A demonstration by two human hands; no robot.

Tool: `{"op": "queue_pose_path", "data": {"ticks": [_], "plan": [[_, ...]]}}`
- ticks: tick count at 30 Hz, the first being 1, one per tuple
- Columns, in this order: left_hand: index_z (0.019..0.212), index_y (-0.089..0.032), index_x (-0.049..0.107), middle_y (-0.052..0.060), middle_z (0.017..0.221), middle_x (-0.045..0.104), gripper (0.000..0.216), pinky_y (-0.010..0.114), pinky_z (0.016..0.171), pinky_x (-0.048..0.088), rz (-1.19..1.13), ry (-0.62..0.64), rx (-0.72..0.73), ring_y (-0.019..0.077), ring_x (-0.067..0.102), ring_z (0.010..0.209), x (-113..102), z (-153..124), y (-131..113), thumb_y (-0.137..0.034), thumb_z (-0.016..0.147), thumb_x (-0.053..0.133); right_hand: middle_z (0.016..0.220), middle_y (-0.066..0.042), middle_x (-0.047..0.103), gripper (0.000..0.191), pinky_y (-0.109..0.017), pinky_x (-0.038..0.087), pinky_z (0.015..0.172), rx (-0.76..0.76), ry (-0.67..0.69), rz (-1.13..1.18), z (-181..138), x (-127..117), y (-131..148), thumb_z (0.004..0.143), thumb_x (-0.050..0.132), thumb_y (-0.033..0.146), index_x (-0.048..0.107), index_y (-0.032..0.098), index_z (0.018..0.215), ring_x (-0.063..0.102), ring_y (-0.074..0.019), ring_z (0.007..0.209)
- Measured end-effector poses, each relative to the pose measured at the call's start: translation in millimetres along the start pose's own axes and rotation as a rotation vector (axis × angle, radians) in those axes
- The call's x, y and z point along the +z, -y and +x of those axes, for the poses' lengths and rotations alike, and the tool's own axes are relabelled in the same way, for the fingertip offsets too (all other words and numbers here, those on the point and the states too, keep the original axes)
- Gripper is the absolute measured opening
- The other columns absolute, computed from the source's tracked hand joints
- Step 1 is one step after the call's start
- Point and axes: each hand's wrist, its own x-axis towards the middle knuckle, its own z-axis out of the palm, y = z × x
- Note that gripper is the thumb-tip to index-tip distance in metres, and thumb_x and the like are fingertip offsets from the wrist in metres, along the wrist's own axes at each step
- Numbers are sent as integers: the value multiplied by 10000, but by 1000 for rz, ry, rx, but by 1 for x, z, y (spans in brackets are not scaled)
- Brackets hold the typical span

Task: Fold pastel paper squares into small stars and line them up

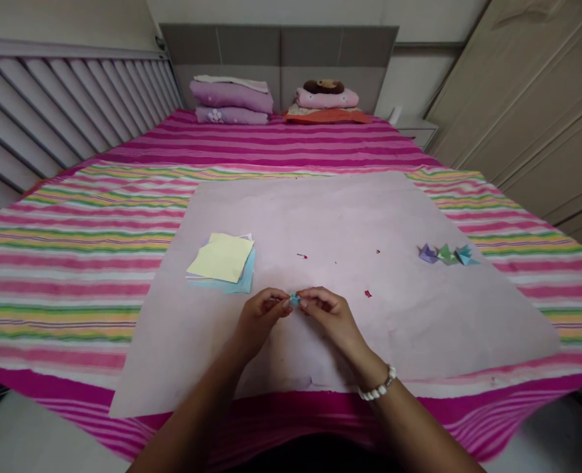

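"Reading outward from the near edge, how do the arms lie?"

"Both forearms (200,401) enter from below and slant inward over a pale sheet (320,217); a white beaded bracelet (380,390) circles the right wrist. Left hand (265,314) and right hand (329,315) face each other, fingers curled."

"And the grip?"

"Clamped from both sides: the thumb and fingertips of each hand come together on a small blue paper piece (295,299), held between them over the sheet's central part. Whether the piece also touches the sheet, one cannot tell."

"Which step does this represent?"

"Judging by the paired pinch, probably fine folding or shaping; the creases are too small to make out. The next move seems to call for one hand to steady the piece while the other presses or turns an edge, lightly, since thin paper could crush."

"What lies beyond?"

"A red scrap (368,293), right of the hands; a stack of loose paper squares (222,256), yellow uppermost, to their left; past the hands, a thin red item (302,256), too small to identify. Well apart at the right, a purple folded shape (427,253), a green folded shape (447,254) and a blue folded shape (466,255) form a row. Farthest: the striped cover (64,289), two piles of folded bedding (230,97), and a grey headboard (340,46)."
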Motion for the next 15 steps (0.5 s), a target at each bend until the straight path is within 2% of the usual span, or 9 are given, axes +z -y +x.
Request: {"op": "queue_pose_path", "data": {"ticks": [7, 15], "plan": [[843, -171, 661, 28, 743, 698, 235, 230, 539, 486, 40, 38, 43, 153, 648, 686, -1, 4, 7, -363, 709, 691, 828, -35, 627, 82, -307, 485, 666, -218, -24, -221, 4, -2, -12, 758, 712, 314, 728, 236, 777, 583, -161, 721], [804, -190, 682, 32, 822, 679, 117, 197, 497, 480, 251, 3, 195, 139, 622, 712, 1, 17, 27, -277, 759, 618, 836, -38, 618, 79, -300, 468, 638, -269, -27, -320, 12, -2, -30, 789, 676, 305, 700, 231, 773, 567, -162, 708]]}}
